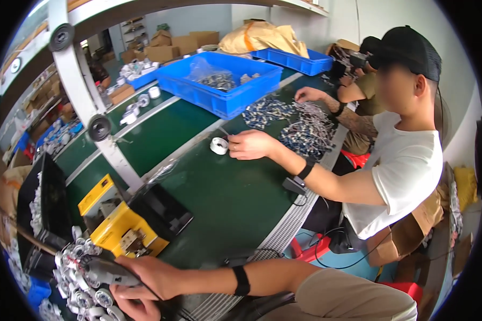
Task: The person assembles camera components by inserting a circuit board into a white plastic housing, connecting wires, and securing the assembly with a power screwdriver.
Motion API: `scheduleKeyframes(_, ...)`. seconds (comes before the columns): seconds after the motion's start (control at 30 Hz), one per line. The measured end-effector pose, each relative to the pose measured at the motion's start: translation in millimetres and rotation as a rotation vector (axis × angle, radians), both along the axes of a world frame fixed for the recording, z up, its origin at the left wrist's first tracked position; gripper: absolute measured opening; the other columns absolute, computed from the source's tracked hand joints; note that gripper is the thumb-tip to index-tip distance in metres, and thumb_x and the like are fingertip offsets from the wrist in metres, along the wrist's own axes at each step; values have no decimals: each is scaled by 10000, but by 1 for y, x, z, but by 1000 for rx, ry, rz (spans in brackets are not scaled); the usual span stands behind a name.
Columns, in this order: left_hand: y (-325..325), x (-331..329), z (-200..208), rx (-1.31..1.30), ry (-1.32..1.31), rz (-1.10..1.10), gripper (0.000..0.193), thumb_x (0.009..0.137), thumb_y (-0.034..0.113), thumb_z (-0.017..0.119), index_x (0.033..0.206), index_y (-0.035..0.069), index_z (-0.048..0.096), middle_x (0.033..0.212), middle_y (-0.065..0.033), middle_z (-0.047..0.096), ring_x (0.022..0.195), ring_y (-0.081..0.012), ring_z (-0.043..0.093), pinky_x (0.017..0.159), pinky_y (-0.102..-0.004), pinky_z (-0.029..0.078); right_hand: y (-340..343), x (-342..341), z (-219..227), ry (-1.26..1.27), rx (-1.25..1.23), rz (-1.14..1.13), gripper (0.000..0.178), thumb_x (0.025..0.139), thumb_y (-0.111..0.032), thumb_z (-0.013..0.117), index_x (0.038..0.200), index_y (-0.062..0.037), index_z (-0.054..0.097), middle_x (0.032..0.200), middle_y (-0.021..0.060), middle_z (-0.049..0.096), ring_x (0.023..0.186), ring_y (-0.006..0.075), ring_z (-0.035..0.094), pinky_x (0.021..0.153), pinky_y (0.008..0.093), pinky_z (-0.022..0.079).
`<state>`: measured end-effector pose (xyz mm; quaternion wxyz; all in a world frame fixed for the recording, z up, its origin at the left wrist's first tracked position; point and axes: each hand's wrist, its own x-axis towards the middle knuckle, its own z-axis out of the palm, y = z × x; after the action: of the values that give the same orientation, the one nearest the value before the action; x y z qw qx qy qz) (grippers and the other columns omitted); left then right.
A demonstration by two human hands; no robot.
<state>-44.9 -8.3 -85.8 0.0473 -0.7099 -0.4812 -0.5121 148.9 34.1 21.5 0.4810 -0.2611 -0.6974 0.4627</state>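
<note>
My right hand (154, 275), a black band round its wrist, is closed round a grey electric screwdriver (108, 272) with a cable. The tool points left, over a heap of white round plastic parts (80, 297) with ring-shaped faces. My left hand (136, 308) is just below, its fingers curled beside the heap; what they hold, if anything, is hidden. Close ahead of my right hand stands a yellow machine (112, 230) with a metal mechanism. Across the green belt, a co-worker's hand (250, 144) is beside a white round part (219, 145).
A black flat panel (163, 211) leans behind the yellow machine. Further off are a large blue bin (219, 104), piles of small cabled parts (308, 131) and a second co-worker. A metal post (85, 85) rises from the green belt (214, 198). A dark screen (53, 200) stands at left.
</note>
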Motion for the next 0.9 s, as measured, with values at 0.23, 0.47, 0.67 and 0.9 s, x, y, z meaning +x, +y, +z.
scheduleKeyframes(0.23, -1, 28, 63, -264, -128, -99, 529, 832, 5, 501, 1336, -63, 355, 1218, -213, 490, 1033, -289, 543, 938, -375, 421, 62, 110, 65, -125, 43, -282, 486, 803, -293, 722, 1185, -45, 550, 1143, 129, 566, 1015, 221, 574, 877, 351, 470)
scheduleKeyframes(0.47, -1, 38, 67, -121, -80, -60, 585, 842, 140, 626, 1321, -73, 365, 1243, -240, 484, 1109, -340, 519, 949, -414, 411, 159, 223, -28, -1138, -222, -1193, 852, 764, -535, 666, 1360, -9, 359, 1299, 226, 451, 1255, 403, 386, 1046, 551, 270)
scheduleKeyframes(0.67, 9, -6, 22, 176, 214, 337, 745, 851, 242, 684, 1363, -117, 278, 1301, -325, 430, 1130, -453, 492, 970, -482, 408, 129, 210, -38, -913, 105, -1052, 514, 699, -347, 737, 1076, -43, 565, 1062, 164, 584, 1016, 331, 573, 858, 426, 466)
scheduleKeyframes(0.9, -12, 26, 76, 222, 78, -297, 386, 852, 224, 676, 1069, -59, 529, 960, -213, 607, 857, -367, 590, 807, -443, 486, 18, 83, 20, -312, 701, -327, 556, 698, -225, 731, 1184, -64, 513, 1049, 149, 539, 931, 328, 547, 806, 407, 462)
